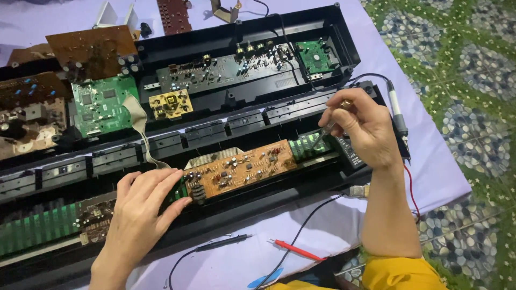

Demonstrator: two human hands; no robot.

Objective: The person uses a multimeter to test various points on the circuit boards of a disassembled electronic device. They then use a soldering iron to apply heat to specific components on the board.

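Observation:
A long black open casing (252, 201) lies across the cloth with circuit boards inside. My left hand (141, 209) rests flat, fingers apart, on the left end of an orange-brown circuit board (242, 168). My right hand (365, 129) pinches a thin clear-handled screwdriver (325, 130), its tip pointing down at a green ribbed board (307, 145) just right of the orange one.
A soldering iron (398, 115) lies on the casing's right end. Red (296, 250) and black (223, 244) meter probes lie on the purple cloth in front. More boards sit in the upper casing half and at the left, green (102, 104) and brown (91, 48). Patterned floor lies right.

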